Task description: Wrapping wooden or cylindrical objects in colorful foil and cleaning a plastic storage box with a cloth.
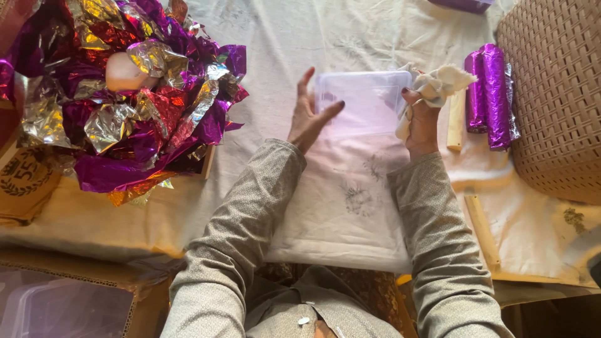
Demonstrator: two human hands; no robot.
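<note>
Holding a clear plastic lid (363,100) above the cloth-covered tabletop (338,206), you have it between both hands. Left hand (308,119): grip open, fingers spread, palm flat against the lid's near-left edge. Right hand (421,122): grip closed on a crumpled white cloth (438,87), pressed to the lid's right edge. Wiping appears under way, not finished; the lid is not yet set down. Right of that grip: purple foil rolls (491,94), woven basket (557,94). Far left of the left grip: heap of crumpled foil sheets (125,94).
</note>
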